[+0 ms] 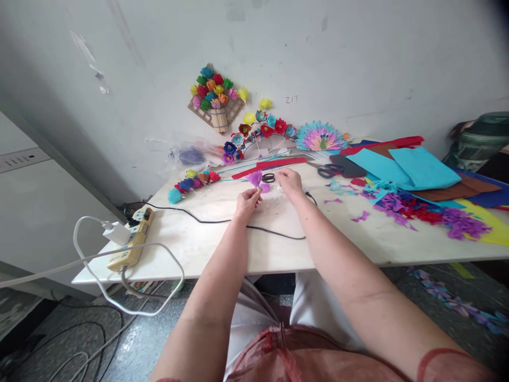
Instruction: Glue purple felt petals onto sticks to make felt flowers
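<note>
A purple paper flower (pixel 255 179) stands up from the fingertips of my left hand (pixel 248 202), which is closed in a pinch on its base. Just to the right, my right hand (pixel 290 183) has its fingers drawn together; what they hold, if anything, is too small to name. Black-handled scissors (pixel 268 178) lie on the table between and behind the hands. Purple paper bow-shaped pieces (pixel 361 216) rest to the right of my right forearm.
A black cable (pixel 274 232) crosses the white table (pixel 214 249) below my hands. A power strip (pixel 133 246) sits at the left edge. Finished flowers (pixel 194 183) lie back left; coloured paper sheets (pixel 425 167) and shreds (pixel 423 209) cover the right.
</note>
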